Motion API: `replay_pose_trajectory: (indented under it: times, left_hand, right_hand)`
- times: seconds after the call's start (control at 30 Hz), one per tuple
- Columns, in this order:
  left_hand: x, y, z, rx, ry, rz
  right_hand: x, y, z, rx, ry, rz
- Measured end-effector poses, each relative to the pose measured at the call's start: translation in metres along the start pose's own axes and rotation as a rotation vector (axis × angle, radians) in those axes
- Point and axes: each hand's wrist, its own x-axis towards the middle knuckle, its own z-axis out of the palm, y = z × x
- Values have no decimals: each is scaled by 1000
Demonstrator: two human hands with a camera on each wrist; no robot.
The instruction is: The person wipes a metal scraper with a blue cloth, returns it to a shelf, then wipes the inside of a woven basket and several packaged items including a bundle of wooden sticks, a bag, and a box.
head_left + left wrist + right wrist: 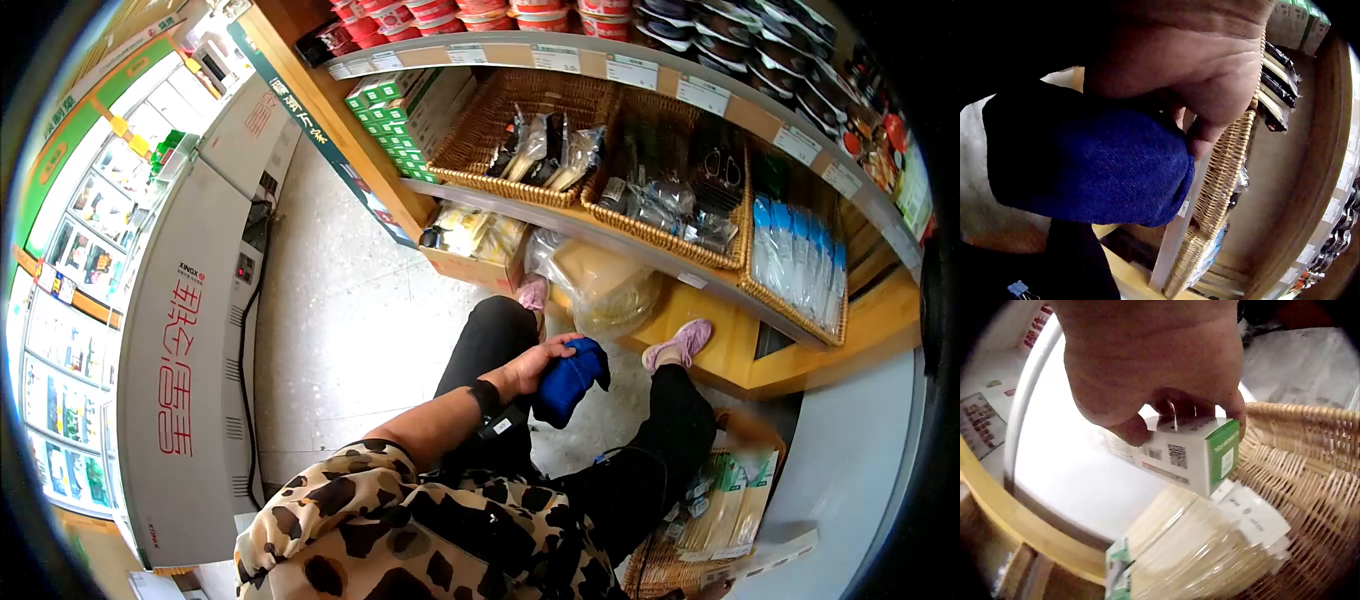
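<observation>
My left hand (532, 368) grips a folded dark blue cloth (568, 388) above my lap, thumb and fingers closed at its upper edge. In the left wrist view the cloth (1104, 165) hangs below the palm. My right hand (1154, 369) holds a long white box (1179, 453) with a green end, its fingers over the top and the thumb on the near side. Under that box lie clear-wrapped packs of thin wooden sticks (1191, 550) in a wicker basket (1310, 462). The head view shows the box (770, 555) low at the right, with most of the right hand out of frame.
Ahead, a wooden shelf holds wicker baskets (525, 85) of packaged goods and stacked green-and-white boxes (400, 120). Beneath it are a cardboard box (475, 262) and a plastic bag with a tub (605, 285). White freezers (190, 300) line the left; a white panel (860, 430) stands right.
</observation>
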Motion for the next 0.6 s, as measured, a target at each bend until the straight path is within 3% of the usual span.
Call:
replay_pose_trajectory:
  times: [0.1, 0.2, 0.27, 0.3, 0.33, 0.37, 0.43, 0.5, 0.57, 0.6]
  left_hand:
    - [-5, 4, 0, -11, -5, 25]
    - [-2, 3, -8, -39, -41, 40]
    - [-10, 9, -4, -50, -29, 43]
    - [-13, 12, 0, -56, -25, 46]
    - [-15, 14, 2, -57, -36, 48]
    - [-18, 16, 3, -58, -45, 51]
    - [-22, 19, 3, -46, -53, 76]
    - [-24, 19, 3, -22, -51, 108]
    - [-25, 20, -1, -11, -82, 142]
    - [-29, 23, 1, -25, -105, 144]
  right_hand:
    - [10, -24, -25, 40, -16, -113]
    - [28, -52, -51, 112, -20, -417]
    - [29, -144, -93, 818, -359, 147]
    - [27, -199, -119, 1087, -372, 483]
    - [30, -205, -94, 941, -83, -401]
    - [39, -207, -85, 1176, -329, -201]
    - [59, -273, -93, 1582, -841, 247]
    - [29, -383, -136, 1604, -1252, 138]
    - [17, -440, -131, 1608, -1440, 184]
    - [17, -464, -124, 1570, -1632, 94]
